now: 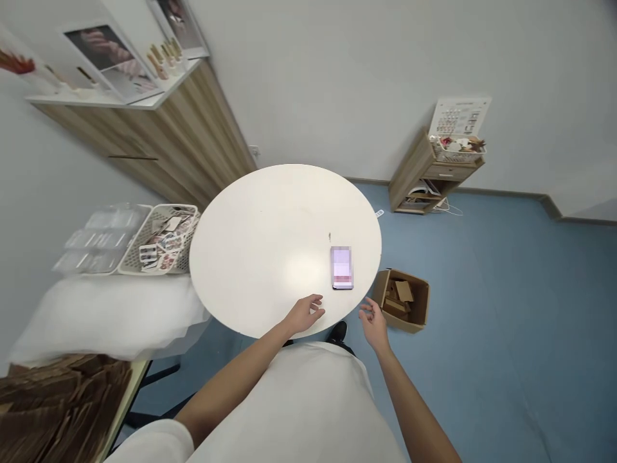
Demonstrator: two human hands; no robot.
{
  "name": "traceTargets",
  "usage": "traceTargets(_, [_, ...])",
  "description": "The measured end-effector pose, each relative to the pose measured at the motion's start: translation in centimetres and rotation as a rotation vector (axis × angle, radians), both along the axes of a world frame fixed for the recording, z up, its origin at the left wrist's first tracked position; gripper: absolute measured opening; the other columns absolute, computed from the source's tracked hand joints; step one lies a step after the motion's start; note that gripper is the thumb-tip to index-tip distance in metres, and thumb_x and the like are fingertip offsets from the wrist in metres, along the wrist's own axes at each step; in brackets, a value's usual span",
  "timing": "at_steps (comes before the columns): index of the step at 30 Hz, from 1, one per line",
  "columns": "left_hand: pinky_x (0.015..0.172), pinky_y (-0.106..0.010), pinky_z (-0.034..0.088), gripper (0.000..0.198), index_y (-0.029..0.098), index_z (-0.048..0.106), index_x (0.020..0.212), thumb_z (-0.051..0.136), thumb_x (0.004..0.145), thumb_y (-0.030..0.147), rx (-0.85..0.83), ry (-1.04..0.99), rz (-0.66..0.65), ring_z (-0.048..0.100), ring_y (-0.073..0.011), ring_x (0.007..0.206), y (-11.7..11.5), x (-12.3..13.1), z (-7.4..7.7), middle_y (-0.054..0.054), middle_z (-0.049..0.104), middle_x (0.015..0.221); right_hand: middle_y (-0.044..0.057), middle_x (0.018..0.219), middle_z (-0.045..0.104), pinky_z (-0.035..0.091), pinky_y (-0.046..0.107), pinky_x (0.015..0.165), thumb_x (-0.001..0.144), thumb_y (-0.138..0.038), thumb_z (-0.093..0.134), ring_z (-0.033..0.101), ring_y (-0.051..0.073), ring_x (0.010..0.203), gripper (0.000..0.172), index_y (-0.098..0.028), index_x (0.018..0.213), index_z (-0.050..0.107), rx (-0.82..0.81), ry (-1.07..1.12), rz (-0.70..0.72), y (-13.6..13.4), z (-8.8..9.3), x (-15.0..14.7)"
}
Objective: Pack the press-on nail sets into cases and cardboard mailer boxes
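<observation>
My left hand (pixel 305 314) is over the near edge of a round white table (pixel 250 238), fingers apart and holding nothing. A smartphone (pixel 342 267) with a lit, blurred-out screen lies on the tabletop, just beyond and to the right of that hand. Off the table's right front edge, my right hand (pixel 373 321) hangs in the air with loosely curled, parted fingers and nothing in them. It is nearest to an open cardboard box (pixel 421 302) on the floor, which has brown cardboard pieces inside. A tiny dark item (pixel 330 236) lies above the phone; its kind is unclear.
Left of the table stand a white basket (pixel 126 260) of small printed packs and clear plastic trays (pixel 99 241). Stacked brown cardboard (pixel 62 405) is at the lower left. A wooden cabinet (pixel 193 122) and a small shelf unit (pixel 409 170) stand against the wall.
</observation>
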State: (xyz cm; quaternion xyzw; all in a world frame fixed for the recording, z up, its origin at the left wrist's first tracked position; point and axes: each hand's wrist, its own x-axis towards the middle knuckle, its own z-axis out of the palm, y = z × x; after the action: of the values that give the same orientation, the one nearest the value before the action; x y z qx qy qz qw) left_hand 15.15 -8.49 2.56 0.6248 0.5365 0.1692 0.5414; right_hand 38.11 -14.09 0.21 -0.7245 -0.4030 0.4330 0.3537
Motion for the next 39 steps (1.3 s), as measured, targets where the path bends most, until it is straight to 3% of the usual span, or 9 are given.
traceTargets(3, [0.072, -0.032, 0.047, 0.043, 0.021, 0.053, 0.111, 0.053, 0.073, 0.042, 0.028, 0.027, 0.058, 0.059, -0.0201, 0.090, -0.6, -5.3, 0.3, -0.008, 0.061, 0.104, 0.004, 0.086, 0.061, 0.046, 0.030, 0.061, 0.073, -0.042, 0.045, 0.055, 0.015, 0.060, 0.053, -0.020, 0.122, 0.042, -0.013, -0.096, 0.147, 1.6, 0.4, -4.3])
traceTargets(6, [0.072, -0.033, 0.047, 0.043, 0.020, 0.053, 0.111, 0.051, 0.074, 0.042, 0.026, 0.072, 0.105, 0.058, -0.0206, 0.090, -1.4, -10.2, 0.1, -0.008, 0.060, 0.105, 0.000, 0.074, 0.059, 0.043, 0.030, 0.063, 0.073, -0.038, 0.047, 0.054, 0.016, 0.062, 0.054, -0.023, 0.124, 0.040, -0.068, -0.268, 0.252, 3.6, 0.6, -7.7])
traceTargets(9, [0.073, -0.034, 0.047, 0.043, 0.020, 0.054, 0.110, 0.051, 0.073, 0.042, -0.002, 0.100, 0.113, 0.058, -0.0209, 0.088, -2.2, -14.0, -0.5, -0.008, 0.060, 0.104, 0.001, 0.067, 0.058, 0.040, 0.032, 0.064, 0.073, -0.037, 0.048, 0.055, 0.019, 0.067, 0.058, -0.024, 0.128, 0.035, -0.136, -0.413, 0.248, 5.6, 0.7, -9.8])
traceTargets(12, [0.074, -0.034, 0.046, 0.045, 0.020, 0.053, 0.110, 0.052, 0.073, 0.044, -0.034, 0.108, 0.095, 0.058, -0.0213, 0.089, -2.8, -16.3, -1.1, -0.009, 0.060, 0.105, 0.003, 0.068, 0.060, 0.040, 0.035, 0.067, 0.073, -0.037, 0.051, 0.057, 0.022, 0.071, 0.061, -0.024, 0.130, 0.033, -0.195, -0.472, 0.211, 7.1, 0.7, -10.6])
traceTargets(18, [0.073, -0.033, 0.046, 0.046, 0.018, 0.053, 0.110, 0.051, 0.073, 0.045, -0.047, 0.116, 0.083, 0.058, -0.0208, 0.088, -2.2, -16.5, -1.3, -0.009, 0.060, 0.104, 0.012, 0.092, 0.062, 0.039, 0.041, 0.075, 0.074, -0.041, 0.050, 0.056, 0.028, 0.089, 0.063, -0.021, 0.131, 0.031, -0.286, -0.576, 0.151, 8.9, 0.8, -10.3])
traceTargets(22, [0.072, -0.031, 0.046, 0.045, 0.018, 0.051, 0.112, 0.048, 0.075, 0.043, -0.061, 0.154, 0.014, 0.056, -0.0198, 0.091, -1.0, -15.1, -0.9, -0.008, 0.058, 0.107, 0.011, 0.099, 0.060, 0.039, 0.038, 0.077, 0.080, -0.041, 0.042, 0.055, 0.025, 0.094, 0.061, -0.022, 0.134, 0.020, -0.446, -0.637, 0.219, 10.2, 1.0, -10.0])
traceTargets(25, [0.072, -0.030, 0.046, 0.044, 0.019, 0.050, 0.113, 0.047, 0.076, 0.042, -0.044, 0.179, -0.004, 0.057, -0.0190, 0.091, -0.1, -14.1, -0.9, -0.007, 0.059, 0.107, 0.009, 0.102, 0.059, 0.039, 0.035, 0.075, 0.081, -0.040, 0.040, 0.054, 0.024, 0.096, 0.058, -0.022, 0.133, 0.021, -0.476, -0.659, 0.262, 10.8, 1.0, -9.8])
traceTargets(32, [0.070, -0.030, 0.047, 0.043, 0.019, 0.049, 0.113, 0.046, 0.077, 0.041, -0.005, 0.203, 0.027, 0.057, -0.0189, 0.092, 1.2, -13.3, -0.8, -0.007, 0.058, 0.109, 0.002, 0.076, 0.061, 0.037, 0.026, 0.061, 0.083, -0.037, 0.038, 0.057, 0.018, 0.074, 0.053, -0.020, 0.131, 0.022, -0.331, -0.654, 0.333, 10.6, 1.9, -11.1])
traceTargets(39, [0.071, -0.032, 0.048, 0.041, 0.020, 0.048, 0.114, 0.045, 0.079, 0.041, 0.115, 0.310, 0.197, 0.054, -0.0217, 0.099, 2.8, -17.4, 0.3, -0.008, 0.054, 0.113, -0.003, 0.066, 0.054, 0.033, 0.021, 0.051, 0.082, -0.032, 0.040, 0.052, 0.012, 0.060, 0.047, -0.024, 0.127, 0.031, -0.128, -0.493, 0.554, 12.8, 3.1, -17.2])
